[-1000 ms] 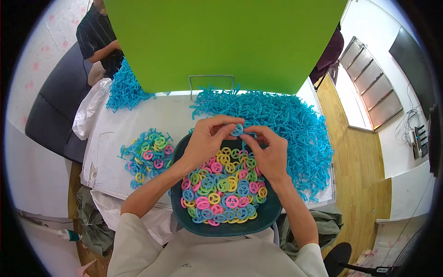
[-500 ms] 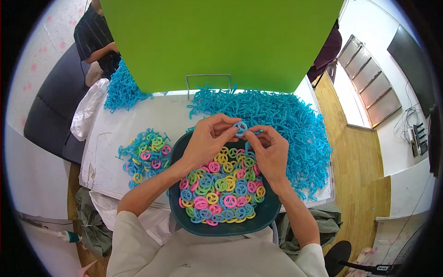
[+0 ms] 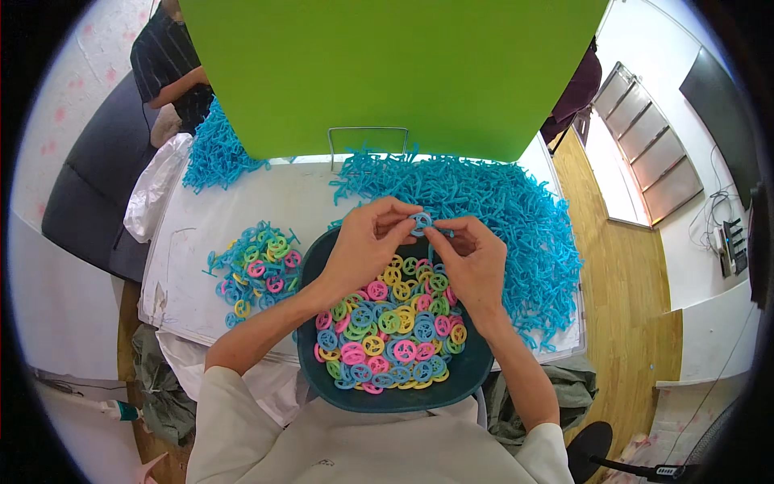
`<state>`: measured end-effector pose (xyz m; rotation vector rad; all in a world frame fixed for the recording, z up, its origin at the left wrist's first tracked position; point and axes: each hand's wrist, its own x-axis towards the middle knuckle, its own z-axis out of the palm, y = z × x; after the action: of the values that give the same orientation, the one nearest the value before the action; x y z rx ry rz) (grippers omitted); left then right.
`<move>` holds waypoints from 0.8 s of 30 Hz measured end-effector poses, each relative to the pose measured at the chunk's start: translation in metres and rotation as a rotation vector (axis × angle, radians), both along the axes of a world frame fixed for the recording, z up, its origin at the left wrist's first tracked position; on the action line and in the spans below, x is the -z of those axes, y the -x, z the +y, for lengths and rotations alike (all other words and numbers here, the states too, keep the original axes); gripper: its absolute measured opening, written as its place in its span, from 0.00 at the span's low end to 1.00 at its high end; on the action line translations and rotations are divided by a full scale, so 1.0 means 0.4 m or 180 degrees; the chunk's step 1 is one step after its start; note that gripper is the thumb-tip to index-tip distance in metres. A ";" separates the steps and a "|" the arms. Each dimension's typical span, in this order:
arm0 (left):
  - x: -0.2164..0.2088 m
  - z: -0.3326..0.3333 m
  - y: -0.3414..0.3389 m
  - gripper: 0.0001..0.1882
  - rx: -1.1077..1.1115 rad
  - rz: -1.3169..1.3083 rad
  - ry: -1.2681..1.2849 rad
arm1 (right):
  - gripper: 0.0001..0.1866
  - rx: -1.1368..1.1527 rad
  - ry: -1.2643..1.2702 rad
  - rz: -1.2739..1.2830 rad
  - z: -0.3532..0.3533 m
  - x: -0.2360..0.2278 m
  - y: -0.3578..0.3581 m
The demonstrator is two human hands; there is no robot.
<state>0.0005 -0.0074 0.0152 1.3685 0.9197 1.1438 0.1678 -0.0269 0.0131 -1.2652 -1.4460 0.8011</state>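
Above the far rim of a dark green tub point(image 3: 387, 403), my left hand point(image 3: 361, 246) pinches a small blue plastic wheel point(image 3: 421, 221) between thumb and fingers. My right hand point(image 3: 474, 262) is closed with thumb and forefinger at the wheel's right side, holding a blue plastic stick piece mostly covered by the fingers. Whether the stick is inside the wheel's hub cannot be seen. Many spoked wheels point(image 3: 389, 323) in pink, yellow, green and blue fill the tub beneath my hands.
A broad heap of blue stick pieces point(image 3: 508, 202) covers the table's right side. Left of the tub lies a mixed pile of wheels with sticks point(image 3: 258, 270). A green panel point(image 3: 387, 73) stands behind. Another person point(image 3: 169, 68) sits at far left beside another blue heap point(image 3: 216, 153).
Both hands stay at nearly the same place, still holding the wheel and stick. The right fingers have shifted slightly around the stick. The whole view has moved a little.
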 end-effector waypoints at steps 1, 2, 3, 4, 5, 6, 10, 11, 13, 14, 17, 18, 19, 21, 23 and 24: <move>0.002 0.005 0.004 0.09 0.0067 -0.0112 0.0058 | 0.07 -0.0174 0.0016 0.0129 0.005 0.003 -0.003; 0.003 0.010 0.008 0.09 0.0134 -0.0224 0.0118 | 0.07 -0.0346 0.0032 0.0258 0.007 0.005 -0.006; 0.001 0.014 0.016 0.09 0.0119 -0.0220 0.0123 | 0.07 -0.0360 0.0038 0.0263 0.007 0.004 -0.004; -0.003 0.018 0.024 0.10 0.0149 -0.0357 0.0321 | 0.07 -0.0515 0.0107 0.0470 0.005 0.000 -0.002; -0.005 0.021 0.030 0.10 0.0179 -0.0495 0.0522 | 0.07 -0.0668 0.0180 0.0678 0.003 -0.003 0.000; -0.006 0.022 0.032 0.10 0.0175 -0.0494 0.0542 | 0.07 -0.0668 0.0200 0.0682 -0.002 -0.007 0.000; -0.007 0.020 0.027 0.12 0.0369 -0.0494 0.0859 | 0.11 -0.0980 -0.0226 0.0465 0.000 0.004 -0.008; -0.007 0.018 0.024 0.13 0.0520 -0.0289 0.0844 | 0.12 -0.0987 -0.0729 -0.0264 0.006 0.016 -0.014; -0.002 0.020 0.022 0.13 0.0575 0.0182 0.0730 | 0.17 -0.0960 -0.0701 -0.0514 0.025 0.035 -0.033; 0.008 0.021 0.017 0.13 0.0587 0.0444 0.0667 | 0.16 -0.0841 -0.0988 -0.0349 0.034 0.039 -0.036; 0.066 0.021 0.000 0.13 0.0673 0.1748 -0.0728 | 0.13 -0.0691 -0.0895 0.0487 0.020 0.026 -0.024; 0.071 0.016 -0.012 0.12 0.0725 0.2755 -0.2105 | 0.12 -0.0555 -0.0637 0.0685 0.014 0.020 -0.021; 0.076 0.010 -0.027 0.12 0.0733 0.2753 -0.2102 | 0.10 -0.0417 -0.0380 0.0880 0.011 0.018 -0.020; 0.078 -0.002 -0.061 0.09 0.1044 0.2894 -0.2488 | 0.10 -0.0386 -0.0435 0.0899 0.018 0.020 -0.022; 0.079 0.011 -0.086 0.09 0.1171 0.3015 -0.2689 | 0.10 -0.0354 -0.0492 0.0913 0.020 0.025 -0.022; 0.078 0.023 -0.105 0.08 0.1437 0.3178 -0.2464 | 0.10 -0.0348 -0.0502 0.0918 0.019 0.028 -0.023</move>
<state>0.0425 0.0017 -0.0161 2.7400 0.7488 0.3958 0.1769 -0.0191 0.0021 -0.9168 -1.3232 0.8851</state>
